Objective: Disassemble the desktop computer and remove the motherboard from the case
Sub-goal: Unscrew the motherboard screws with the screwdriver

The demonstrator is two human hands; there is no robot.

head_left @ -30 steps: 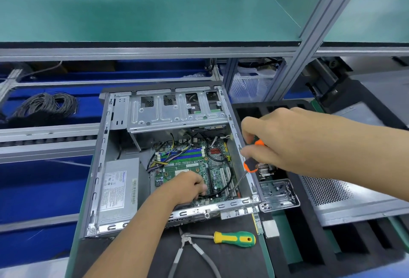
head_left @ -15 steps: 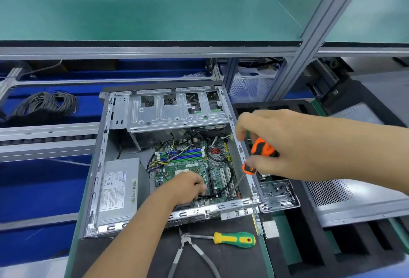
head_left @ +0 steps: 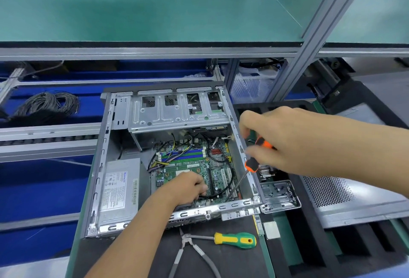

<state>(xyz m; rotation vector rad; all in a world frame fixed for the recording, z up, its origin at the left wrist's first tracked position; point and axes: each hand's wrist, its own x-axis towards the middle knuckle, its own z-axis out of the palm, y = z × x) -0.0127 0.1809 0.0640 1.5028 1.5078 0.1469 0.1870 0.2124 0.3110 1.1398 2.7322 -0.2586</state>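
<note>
Green motherboard seated low inside the open grey metal computer case on a dark mat, with left hand curled down on the board among black cables, what it grips hidden. Right hand above the case's right wall, fingers clenched round an orange-and-black screwdriver angled down into the case. Just in front of the case, a green-and-yellow screwdriver and grey-handled pliers; to its right, black foam tray and perforated grey panel; behind it, a green-topped shelf on aluminium framing.
</note>
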